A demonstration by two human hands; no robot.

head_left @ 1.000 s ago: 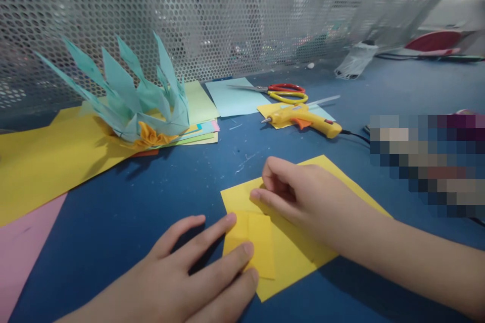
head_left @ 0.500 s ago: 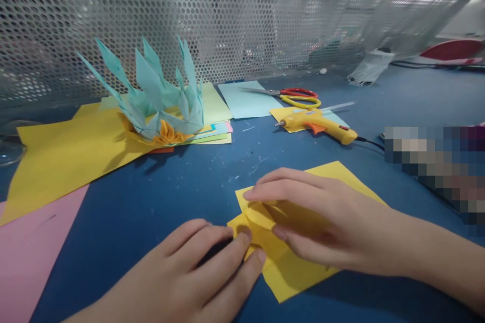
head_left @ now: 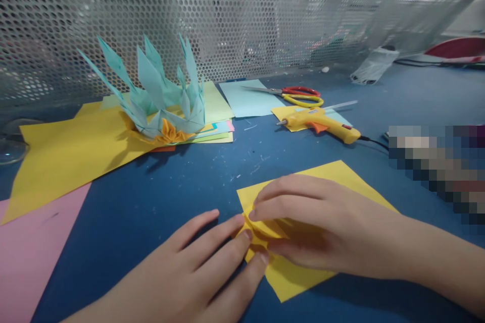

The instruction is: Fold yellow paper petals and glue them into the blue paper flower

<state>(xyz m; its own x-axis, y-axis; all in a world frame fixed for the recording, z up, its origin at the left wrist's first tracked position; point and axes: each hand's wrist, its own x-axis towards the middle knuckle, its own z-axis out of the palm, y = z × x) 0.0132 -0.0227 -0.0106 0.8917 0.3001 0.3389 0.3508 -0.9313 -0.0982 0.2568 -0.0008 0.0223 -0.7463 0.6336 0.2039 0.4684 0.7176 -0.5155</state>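
Note:
A small yellow folded paper piece [head_left: 261,229] lies on a larger yellow paper square [head_left: 333,174] on the blue table, near the front. My right hand [head_left: 322,224] covers the piece from the right, thumb below and fingers above, pinching its folded edge. My left hand [head_left: 204,267] reaches in from the lower left with fingers stretched out, their tips pressing the piece's left edge. Much of the folded piece is hidden under my right hand.
A teal paper crown-like model with an orange centre [head_left: 159,96] stands on stacked coloured sheets [head_left: 68,151] at the back left. Scissors [head_left: 299,95] and a yellow glue gun [head_left: 322,123] lie at the back right. A pink sheet [head_left: 30,242] lies left. A perforated metal screen [head_left: 242,15] closes the back.
My right hand has spread over the folded piece and shifted slightly down. The small flap that lay flat a second ago is now bunched between my fingers. My left fingers stay at its left edge.

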